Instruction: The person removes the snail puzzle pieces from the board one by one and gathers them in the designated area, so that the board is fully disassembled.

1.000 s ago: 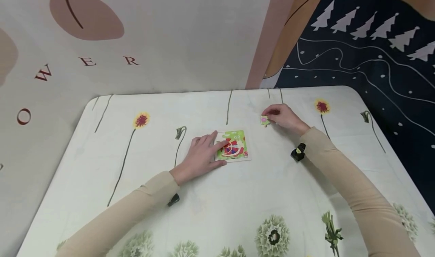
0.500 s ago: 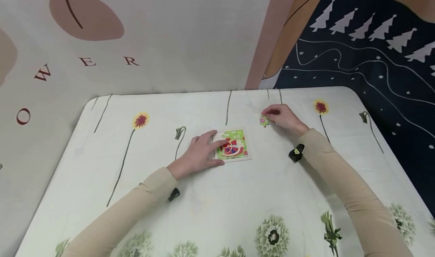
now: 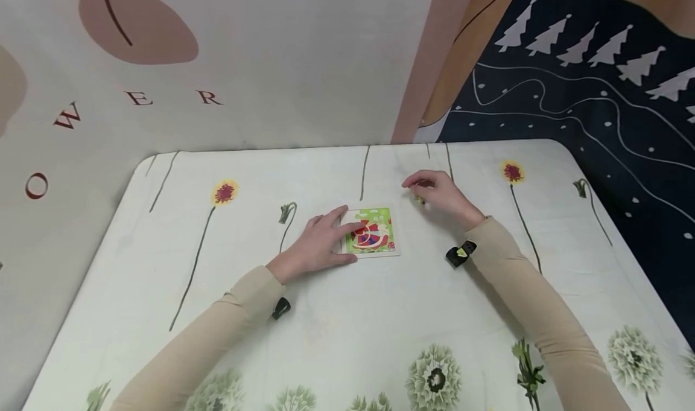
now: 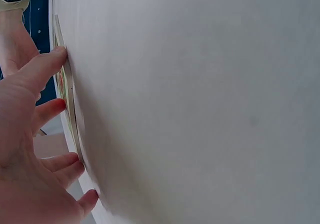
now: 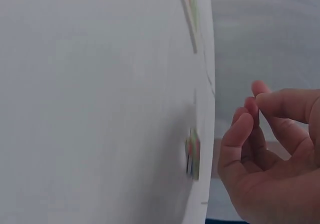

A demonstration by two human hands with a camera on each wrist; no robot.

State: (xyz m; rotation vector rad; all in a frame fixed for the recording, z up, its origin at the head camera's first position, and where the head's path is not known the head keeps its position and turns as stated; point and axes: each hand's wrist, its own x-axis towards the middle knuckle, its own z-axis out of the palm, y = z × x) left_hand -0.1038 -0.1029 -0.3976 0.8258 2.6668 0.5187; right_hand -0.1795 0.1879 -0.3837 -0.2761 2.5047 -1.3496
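A square picture puzzle board (image 3: pixel 382 236), with a red snail on green, lies on the table. My left hand (image 3: pixel 315 248) rests on its left side, index finger on the picture, thumb at the near edge. In the left wrist view the fingers lie spread along the thin puzzle edge (image 4: pixel 70 94). My right hand (image 3: pixel 442 194) is right of and beyond the board, raised above a small stack of puzzle pieces (image 5: pixel 193 154). Its thumb and index fingertips meet; I cannot tell whether a piece is between them. In the head view the green pieces (image 3: pixel 420 200) are mostly hidden under this hand.
The white flower-printed tablecloth (image 3: pixel 347 338) covers the table up to its back edge. Behind stands a pale printed curtain (image 3: pixel 304 67), with a dark tree-patterned cloth (image 3: pixel 543 91) at the right. Each wrist carries a small black device (image 3: pixel 461 253).
My right hand has risen from the puzzle pieces and shifted a little left, so it now covers most of them. The left hand stays on the board.
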